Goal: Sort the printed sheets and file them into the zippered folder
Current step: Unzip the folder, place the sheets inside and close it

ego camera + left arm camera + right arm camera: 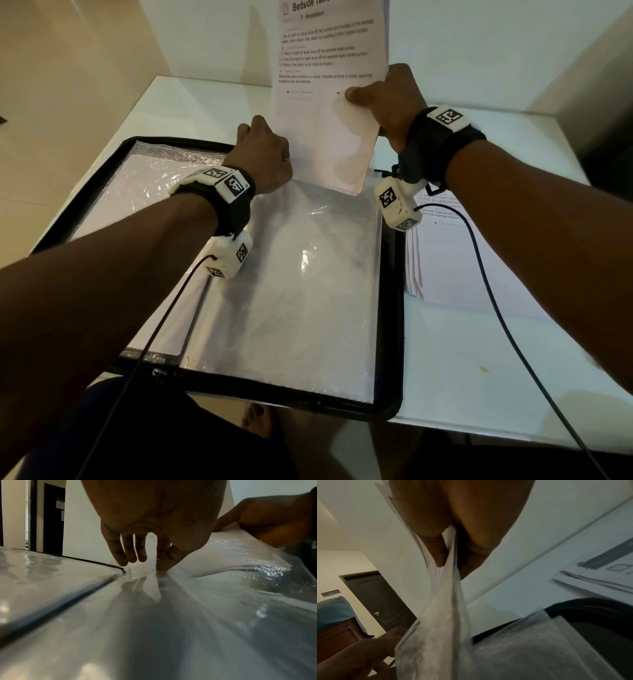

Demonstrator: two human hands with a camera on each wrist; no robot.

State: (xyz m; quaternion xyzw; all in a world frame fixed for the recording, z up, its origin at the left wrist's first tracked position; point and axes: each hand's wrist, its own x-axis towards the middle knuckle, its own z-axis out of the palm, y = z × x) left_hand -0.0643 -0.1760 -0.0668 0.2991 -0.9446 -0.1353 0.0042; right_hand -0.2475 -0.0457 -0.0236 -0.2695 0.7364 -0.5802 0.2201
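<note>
A black zippered folder lies open on the white table, with a clear plastic sleeve on its right half. My right hand pinches a stack of printed sheets headed "Bedside Table" and holds it upright, its lower end at the sleeve's top opening. In the right wrist view the thumb and fingers of my right hand clamp the sheets. My left hand is at the sleeve's top edge. In the left wrist view my left hand pinches the sleeve with thumb and forefinger.
More printed sheets lie on the table to the right of the folder, partly under my right forearm. Another sleeve with paper fills the folder's left half. Walls close off the back and left. The camera cables hang from both wrists.
</note>
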